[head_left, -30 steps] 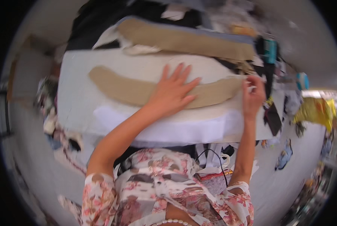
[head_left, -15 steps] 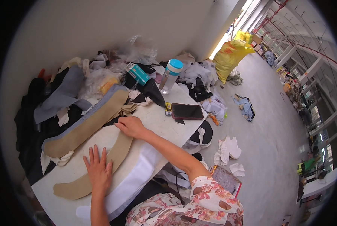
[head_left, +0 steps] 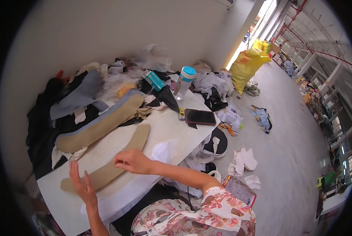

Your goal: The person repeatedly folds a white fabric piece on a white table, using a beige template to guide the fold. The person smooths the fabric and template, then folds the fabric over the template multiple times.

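A single curved khaki fabric strip [head_left: 139,137] lies across the white table [head_left: 52,200] in front of me. Over its near left end, my left hand [head_left: 82,185] is raised on edge with fingers stretched out and nothing in it. My right hand [head_left: 133,161] is above the strip's middle, its fingers curled in a pinch; whether something thin is between them is hidden. Beyond the strip lies a stack of khaki strips [head_left: 101,125] with a blue-grey layer along its far edge. White fabric strips [head_left: 138,188] lie along the near table edge, partly under my right forearm.
A phone [head_left: 200,117], a small yellow tape measure [head_left: 181,113], a blue-lidded bottle [head_left: 184,83] and a teal box [head_left: 153,80] stand or lie toward the back. Dark and grey cloth [head_left: 75,94] heaps against the wall. Scraps and a yellow sack [head_left: 249,69] are on the floor.
My right hand has moved from the strip's far end toward me, to above its middle. My left hand has lifted from lying flat and shifted left. The view has shifted slightly.
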Available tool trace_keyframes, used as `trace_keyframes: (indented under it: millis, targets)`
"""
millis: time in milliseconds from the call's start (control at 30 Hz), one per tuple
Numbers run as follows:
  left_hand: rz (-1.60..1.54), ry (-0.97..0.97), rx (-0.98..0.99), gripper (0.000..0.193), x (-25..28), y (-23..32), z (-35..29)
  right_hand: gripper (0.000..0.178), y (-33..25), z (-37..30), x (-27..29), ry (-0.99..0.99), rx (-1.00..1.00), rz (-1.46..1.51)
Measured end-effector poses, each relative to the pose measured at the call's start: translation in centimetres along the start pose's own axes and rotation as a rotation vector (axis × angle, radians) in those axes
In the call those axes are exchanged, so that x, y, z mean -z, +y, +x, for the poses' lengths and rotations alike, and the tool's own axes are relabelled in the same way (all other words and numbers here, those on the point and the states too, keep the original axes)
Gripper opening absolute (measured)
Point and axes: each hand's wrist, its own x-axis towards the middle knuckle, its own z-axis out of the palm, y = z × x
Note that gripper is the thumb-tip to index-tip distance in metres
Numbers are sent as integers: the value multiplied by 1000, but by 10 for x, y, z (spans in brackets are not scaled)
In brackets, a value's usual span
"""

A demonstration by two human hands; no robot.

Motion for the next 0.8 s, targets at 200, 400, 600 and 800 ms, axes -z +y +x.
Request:
trace_keyframes:
  millis: [200, 400, 600, 800]
  targets:
    - [143, 196, 110, 36, 69, -32, -57, 6, -2, 4, -50, -73, 194, 23]
    - [248, 321, 220, 23, 107, -49, -108, 6, -39, 1, -51, -208, -170, 128]
    - [283, 358, 327, 18, 108, -44, -145, 18, -58, -3, -142, -483, 117, -23]
    - [255, 257, 321, 25, 87, -38, -147, 13, -52, -4, -190, -467, 274, -311]
